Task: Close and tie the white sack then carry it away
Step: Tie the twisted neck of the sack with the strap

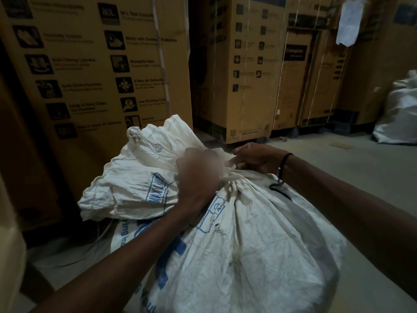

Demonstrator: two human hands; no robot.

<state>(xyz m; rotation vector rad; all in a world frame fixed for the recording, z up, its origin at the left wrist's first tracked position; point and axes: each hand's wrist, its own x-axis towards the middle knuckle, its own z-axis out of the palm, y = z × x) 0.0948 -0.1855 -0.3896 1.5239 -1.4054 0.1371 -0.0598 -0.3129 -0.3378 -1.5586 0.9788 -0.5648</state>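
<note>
Head view, sack: a bulging white woven-plastic sack (248,245) with blue printed lettering, crinkled and smudged with grey marks, stands on the floor in the lower middle of the view, just in front of the person.
Head view, neck: the fabric is gathered into tight pleats at a narrow neck (230,177), cinched by a thin white strip of the same material.
Head view, flap: above the neck the loose mouth of the sack (140,177) flops to the left as a creased flat flap, with a round metal eyelet (158,147) and a small knotted corner at its top.
Head view, left hand: the left hand (198,177), motion-blurred, is closed around the gathered neck from the left side.
Head view, right hand: the right hand (255,159) is clamped on the far side of the neck, fingers curled into the bunched fabric; a thin black cord band (285,161) circles its wrist and its loose end lies on the sack.
Head view, boxes: tall brown corrugated cardboard boxes (101,64) with black printed icons and pale strapping stand just behind the sack.
Head view, floor: smooth grey concrete floor (361,166).
Head view, second sack: a rounded translucent white plastic sack (399,118) sits well apart at the right edge.
</note>
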